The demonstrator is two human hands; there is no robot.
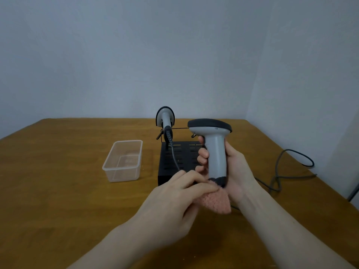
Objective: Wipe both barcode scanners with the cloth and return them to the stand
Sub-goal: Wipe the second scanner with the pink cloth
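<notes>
My right hand (231, 167) grips the handle of a grey barcode scanner (214, 150) with a dark head, held upright above the table. My left hand (174, 199) holds a pink cloth (215, 202) pressed against the scanner's dark bottom end. A second grey scanner (165, 117) hangs on the wire rail of the black stand (171, 162) behind my hands, its coiled cable trailing down over the stand's slotted base.
A clear plastic tub (124, 160) sits left of the stand on the wooden table (58, 181). A grey cable (287, 167) loops across the table at the right. A pale wall runs close behind and to the right.
</notes>
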